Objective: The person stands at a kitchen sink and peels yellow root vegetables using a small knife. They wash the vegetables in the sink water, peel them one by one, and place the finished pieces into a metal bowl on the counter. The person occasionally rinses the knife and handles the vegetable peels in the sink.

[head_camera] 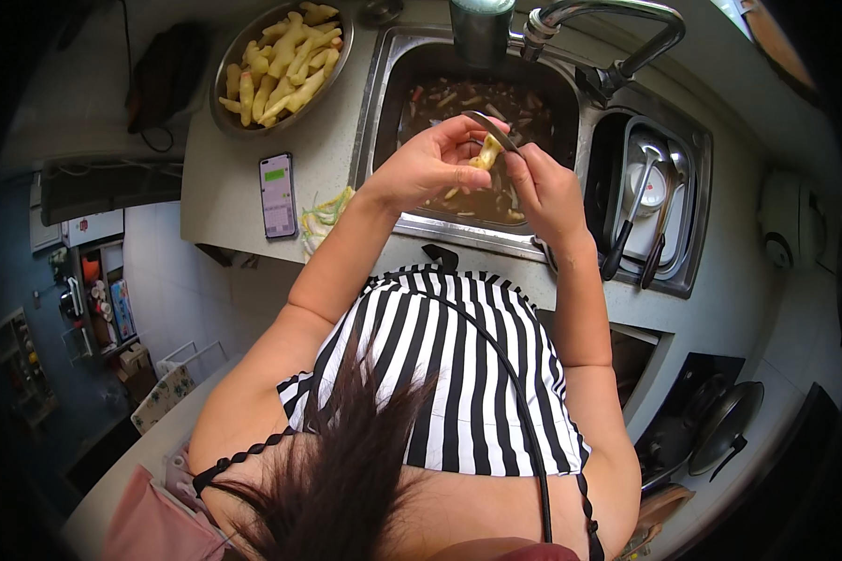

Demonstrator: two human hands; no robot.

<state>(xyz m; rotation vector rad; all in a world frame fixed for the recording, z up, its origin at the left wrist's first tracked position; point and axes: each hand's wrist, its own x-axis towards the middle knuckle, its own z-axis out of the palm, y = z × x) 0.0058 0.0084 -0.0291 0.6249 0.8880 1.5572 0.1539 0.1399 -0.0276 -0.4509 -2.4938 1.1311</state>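
Observation:
Over the left sink basin (386, 105), my left hand (438, 161) pinches a small piece of pale yellow ginger (490, 153) between thumb and fingers. My right hand (551, 189) grips a knife whose metal blade (492, 130) lies against the upper part of the ginger. Its handle is hidden inside my fist. Below both hands, murky brown water (463, 98) fills the basin, with peelings and ginger bits floating in it. A metal bowl (348, 52) heaped with peeled-looking ginger roots (281, 59) stands on the counter to the left.
A lit phone (278, 196) and a patterned cloth (325, 216) lie left of the sink. A chrome faucet (624, 70) and a dark cup (483, 38) stand behind it. The right basin holds a tray with ladles (645, 186). A lidded pan (726, 428) sits at lower right.

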